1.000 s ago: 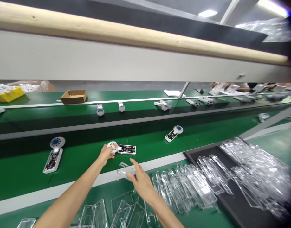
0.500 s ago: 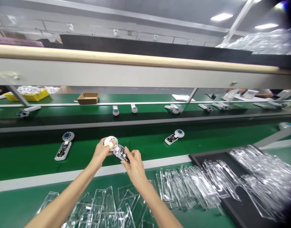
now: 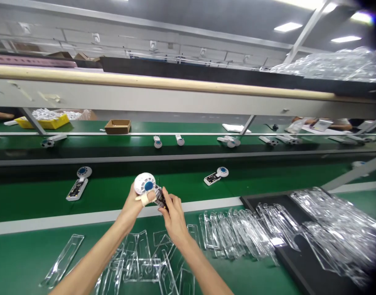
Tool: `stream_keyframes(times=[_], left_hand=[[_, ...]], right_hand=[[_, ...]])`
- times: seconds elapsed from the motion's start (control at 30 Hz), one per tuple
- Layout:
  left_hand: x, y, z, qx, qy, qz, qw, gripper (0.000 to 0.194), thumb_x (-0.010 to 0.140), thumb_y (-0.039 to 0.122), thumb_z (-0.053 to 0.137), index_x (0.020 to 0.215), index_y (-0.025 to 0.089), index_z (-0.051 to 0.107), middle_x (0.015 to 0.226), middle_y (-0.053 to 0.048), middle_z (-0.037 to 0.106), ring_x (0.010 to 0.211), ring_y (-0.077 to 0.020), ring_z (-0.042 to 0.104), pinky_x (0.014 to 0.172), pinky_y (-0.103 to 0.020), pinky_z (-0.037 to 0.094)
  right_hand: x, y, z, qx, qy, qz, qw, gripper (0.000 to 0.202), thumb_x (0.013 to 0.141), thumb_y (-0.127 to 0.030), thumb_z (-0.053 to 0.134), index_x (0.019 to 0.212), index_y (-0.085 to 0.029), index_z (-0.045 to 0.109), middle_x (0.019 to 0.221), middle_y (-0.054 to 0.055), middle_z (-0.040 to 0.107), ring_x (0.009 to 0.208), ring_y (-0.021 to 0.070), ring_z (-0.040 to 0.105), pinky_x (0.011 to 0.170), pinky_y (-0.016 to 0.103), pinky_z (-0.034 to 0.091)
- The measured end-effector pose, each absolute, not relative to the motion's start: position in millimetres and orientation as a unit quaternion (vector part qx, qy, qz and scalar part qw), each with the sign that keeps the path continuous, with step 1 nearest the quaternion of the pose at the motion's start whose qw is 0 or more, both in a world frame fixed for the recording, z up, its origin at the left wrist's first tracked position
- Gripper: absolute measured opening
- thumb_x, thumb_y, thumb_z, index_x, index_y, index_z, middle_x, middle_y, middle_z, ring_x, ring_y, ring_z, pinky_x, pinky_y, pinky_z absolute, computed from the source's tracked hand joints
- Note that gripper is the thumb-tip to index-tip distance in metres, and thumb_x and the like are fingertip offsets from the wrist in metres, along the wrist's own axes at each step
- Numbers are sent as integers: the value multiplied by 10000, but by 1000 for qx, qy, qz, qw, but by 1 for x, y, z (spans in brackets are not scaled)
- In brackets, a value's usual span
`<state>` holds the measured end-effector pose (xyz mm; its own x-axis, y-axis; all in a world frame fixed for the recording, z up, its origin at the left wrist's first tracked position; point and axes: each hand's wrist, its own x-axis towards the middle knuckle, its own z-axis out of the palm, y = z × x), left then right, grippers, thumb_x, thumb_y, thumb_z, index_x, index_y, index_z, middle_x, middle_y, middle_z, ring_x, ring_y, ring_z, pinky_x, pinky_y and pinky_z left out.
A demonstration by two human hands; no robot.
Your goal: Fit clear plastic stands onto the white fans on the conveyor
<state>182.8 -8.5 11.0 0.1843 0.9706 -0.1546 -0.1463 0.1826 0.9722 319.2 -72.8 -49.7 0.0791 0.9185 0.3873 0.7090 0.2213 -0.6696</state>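
My left hand (image 3: 139,200), with a pale wrap on its thumb, grips the round head of a white device (image 3: 144,183) that has a blue centre. My right hand (image 3: 172,207) holds the same device by its body, where dark circuitry shows under a clear piece. Both hands are above the green belt, near its white front edge. A similar device (image 3: 77,189) with its circuitry exposed lies to the left, and another (image 3: 212,178) lies to the right. Below my hands, clear plastic frames (image 3: 141,269) are scattered over the green table.
More clear frames (image 3: 237,233) lie in a row at right, beside a black tray (image 3: 311,262) heaped with them. A metal strut (image 3: 354,174) slants at far right. Beyond the belt are a brown box (image 3: 117,127), a yellow bin (image 3: 46,123) and a person's arm (image 3: 341,124).
The round head has turned, so its blue centre now shows, and my left thumb has moved down to its lower edge. The devices on the belt appear further left in view.
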Motion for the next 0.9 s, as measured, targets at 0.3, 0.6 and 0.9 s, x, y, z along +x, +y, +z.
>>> stream_keyframes(times=[0.3,0.6,0.9], left_hand=[[201,-52,-7,437,501,466,584,464,623,457,739,984,183,638,1034,-77,671,984,-259,610,864,-342,471],[218,-70,-7,507,476,513,504,321,701,380,689,957,194,635,1024,-60,664,1000,-232,605,919,-317,453],[185,79,-46,429,652,370,504,386,684,335,658,969,80,610,860,-125,655,738,-245,645,654,-405,538]], right_hand=[[305,-68,-45,-648,-406,300,570,338,926,-355,352,1043,-192,625,910,53,627,853,177,585,772,293,470],[313,-38,-53,-627,-297,332,639,497,892,-435,294,514,-194,510,501,-9,505,521,137,481,538,251,374],[354,-79,-80,-663,-575,308,367,158,856,-195,497,858,-182,654,851,35,612,769,169,574,743,290,422]])
